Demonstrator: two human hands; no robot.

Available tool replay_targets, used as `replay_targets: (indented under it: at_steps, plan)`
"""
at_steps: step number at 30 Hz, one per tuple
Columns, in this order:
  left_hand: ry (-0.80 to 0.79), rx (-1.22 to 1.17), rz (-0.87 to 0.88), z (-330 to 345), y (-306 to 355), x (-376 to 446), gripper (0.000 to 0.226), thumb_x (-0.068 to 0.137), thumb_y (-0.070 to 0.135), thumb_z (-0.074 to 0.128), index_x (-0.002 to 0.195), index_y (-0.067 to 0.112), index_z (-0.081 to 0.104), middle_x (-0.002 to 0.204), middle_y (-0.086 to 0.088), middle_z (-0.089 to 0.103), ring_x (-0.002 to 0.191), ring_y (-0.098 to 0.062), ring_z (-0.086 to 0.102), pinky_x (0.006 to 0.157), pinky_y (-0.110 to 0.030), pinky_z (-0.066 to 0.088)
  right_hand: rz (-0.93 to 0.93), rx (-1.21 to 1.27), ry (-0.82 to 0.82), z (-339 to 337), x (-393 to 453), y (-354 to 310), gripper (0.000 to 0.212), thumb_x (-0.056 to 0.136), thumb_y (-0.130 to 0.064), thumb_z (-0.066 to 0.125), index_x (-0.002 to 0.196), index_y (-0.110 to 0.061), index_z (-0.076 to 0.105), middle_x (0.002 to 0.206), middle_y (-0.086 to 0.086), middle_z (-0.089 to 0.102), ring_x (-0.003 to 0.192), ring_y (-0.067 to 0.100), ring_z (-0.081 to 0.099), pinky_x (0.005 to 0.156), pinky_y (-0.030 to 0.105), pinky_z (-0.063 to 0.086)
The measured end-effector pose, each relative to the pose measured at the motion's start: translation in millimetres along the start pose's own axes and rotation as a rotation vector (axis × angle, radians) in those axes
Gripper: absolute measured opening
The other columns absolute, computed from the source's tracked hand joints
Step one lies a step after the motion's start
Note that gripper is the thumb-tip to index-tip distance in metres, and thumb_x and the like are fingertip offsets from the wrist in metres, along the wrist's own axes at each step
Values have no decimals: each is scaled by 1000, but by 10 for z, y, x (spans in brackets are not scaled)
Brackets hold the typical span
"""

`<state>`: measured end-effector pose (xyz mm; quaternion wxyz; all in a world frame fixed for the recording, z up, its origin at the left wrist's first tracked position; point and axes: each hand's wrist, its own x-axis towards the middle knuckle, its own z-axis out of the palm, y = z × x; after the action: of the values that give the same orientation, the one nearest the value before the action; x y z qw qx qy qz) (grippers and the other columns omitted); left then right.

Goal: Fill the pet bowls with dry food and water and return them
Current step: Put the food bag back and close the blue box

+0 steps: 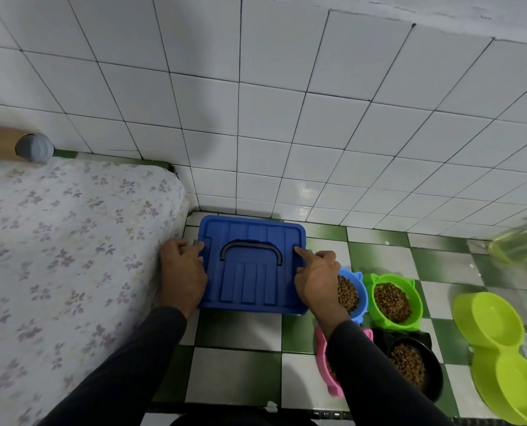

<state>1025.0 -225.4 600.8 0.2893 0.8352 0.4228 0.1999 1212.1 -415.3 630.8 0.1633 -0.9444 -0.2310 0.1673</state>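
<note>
Nearest, two dark sleeves (127,373) reached forward over a green-and-white checked floor (237,376); a patch of bare tiles lay between them and the box, the one open stretch in view. To the right the floor was crowded; a pink bowl (325,368) sat partly hidden under the right sleeve, a black bowl (415,365) of kibble just beside it, and a lime double bowl (498,348) ran toward the frame's right edge, both wells dry.

Farther on, a blue bowl (352,295) and a green bowl (394,298), both holding kibble, stood side by side, the blue one close against the box's right edge and partly behind the right wrist.

The blue box (251,284), lid on and its dark handle (251,250) folded flat, sat wedged between a floral mattress (65,241) on its left and the bowls on its right, its far edge near the tiled wall (256,118).

The left hand (182,270) lay at the lid's left edge, squeezed between box and mattress, fingers bent over the rim and pressing down; the right hand (316,279) rested on the lid's right edge, forefinger stretched straight along the top, the other fingers curled at the rim.

A blurred yellowish container (517,244) stood at far right by the wall.
</note>
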Motion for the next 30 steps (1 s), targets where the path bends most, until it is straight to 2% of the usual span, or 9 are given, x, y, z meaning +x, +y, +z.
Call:
replay_targets:
  at_steps: [3,7,11,14,18,21,23,26,30]
  plan:
    - [-39,-44,-65,-19,34,46,43,98,1,61,141,9,58,132,-12,56,106,-8,48,91,-7,37,34,50,-125,-36,15,-33,52,99,-16,52,147,-34,43,153,1,42,132,23,43,97,28,41]
    - [-67,-132,-137,-54,63,114,51,98,2,63,147,14,52,141,-12,59,129,-29,57,107,-39,48,86,450,-51,-81,-45,-92,48,103,-6,46,149,-16,44,134,37,52,87,26,61,62,13,45]
    - [-59,-183,-171,-64,88,90,50,97,2,65,145,15,53,136,-10,62,124,-27,60,101,-36,51,103,256,-6,-1,-68,-91,66,97,-6,53,155,-27,27,124,22,57,104,32,58,82,26,45]
    - [-40,-160,-172,-52,90,81,40,97,3,65,136,10,60,129,-9,65,119,-27,63,98,-36,53,150,355,30,2,-84,-88,42,96,-17,59,137,-21,50,125,10,57,107,23,53,82,27,41]
    - [-28,-64,-104,-50,143,86,38,96,-2,63,134,2,64,125,-16,68,112,-28,65,96,-29,49,63,-245,-86,-105,-131,-150,14,95,-29,64,107,-22,64,101,5,53,119,27,41,80,33,36]
    - [-50,19,-66,-24,135,76,40,95,-6,60,134,0,65,100,-17,66,83,-21,57,72,-23,44,123,147,-26,28,-122,-154,29,95,-11,52,123,-14,59,120,17,51,101,26,45,69,22,33]
    - [-61,15,-65,-2,141,64,38,95,-6,58,132,-3,65,90,-9,57,72,-13,47,61,-12,35,20,77,30,97,-106,-169,38,96,-7,43,133,-11,52,125,20,49,102,32,49,72,27,37]
    - [-52,3,-134,24,152,82,22,100,5,54,112,-9,66,77,2,48,67,-11,44,61,-19,33,-69,-117,-37,72,-87,-165,33,101,-11,41,132,-7,50,126,19,50,108,33,50,84,33,41]
    - [-124,152,-116,58,84,88,20,94,5,58,111,-4,66,96,-19,58,86,-39,58,75,-48,53,-18,-121,-61,60,-100,-201,39,96,-12,57,134,-4,49,130,15,45,110,26,51,98,34,49]
